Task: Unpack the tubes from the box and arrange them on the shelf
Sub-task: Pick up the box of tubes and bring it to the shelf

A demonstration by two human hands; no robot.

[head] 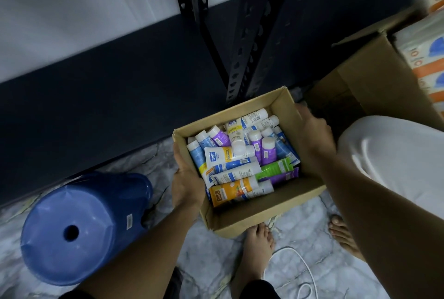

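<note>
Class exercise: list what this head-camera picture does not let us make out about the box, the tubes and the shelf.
- Lower tubes: buried under the top tubes in the cardboard box.
- Left hand and right hand: fingertips hidden by the box walls.
- Shelf: only the black uprights show; boards cut off above.
- Small label print: too blurred.

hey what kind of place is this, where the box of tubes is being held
Probably a shop stockroom or storage area: dark slotted metal shelving uprights, an open cardboard box of assorted tubes, and another carton of wrapped packs.

Tubes (242, 154) piled in box (259, 212), my left hand (186, 178) & right hand (312, 135) on its sides. Stool (79, 226) left, shelf post (242, 58) behind, bigger carton (374, 77) right.
</note>
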